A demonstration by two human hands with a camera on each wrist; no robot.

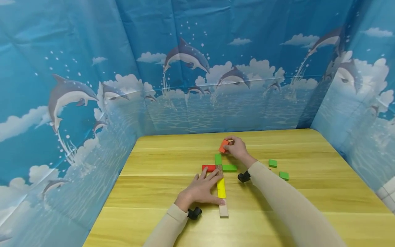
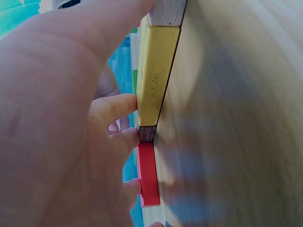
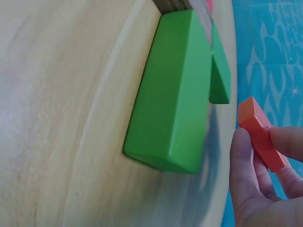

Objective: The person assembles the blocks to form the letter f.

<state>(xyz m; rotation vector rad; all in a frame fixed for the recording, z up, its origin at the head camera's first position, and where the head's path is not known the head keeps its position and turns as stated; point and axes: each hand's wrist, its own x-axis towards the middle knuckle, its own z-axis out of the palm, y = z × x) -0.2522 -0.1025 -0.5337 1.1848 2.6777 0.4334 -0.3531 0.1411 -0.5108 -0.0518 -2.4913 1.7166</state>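
Observation:
Toy blocks form a cross on the table: a brown block (image 2: pixel 147 134) in the middle, a red block (image 1: pixel 208 168) to the left, one green block (image 1: pixel 229 168) to the right and another green block (image 1: pixel 218 159) at the far end. Toward the near side run a yellow block (image 1: pixel 221 188) and a pale wooden block (image 1: pixel 224 211). My left hand (image 1: pixel 202 188) rests along them with spread fingers, fingertips at the red, brown and yellow blocks, thumb on the pale one. Just beyond the far green block, my right hand (image 1: pixel 237 148) pinches an orange block (image 3: pixel 260 135) between thumb and fingers, tilted.
Two loose green blocks, one farther (image 1: pixel 273 163) and one nearer (image 1: pixel 284 176), lie right of the right forearm. A small red piece (image 1: pixel 270 168) peeks out beside the sleeve. Behind the wooden table (image 1: pixel 154 192) hangs a blue dolphin-print curtain (image 1: pixel 216 113).

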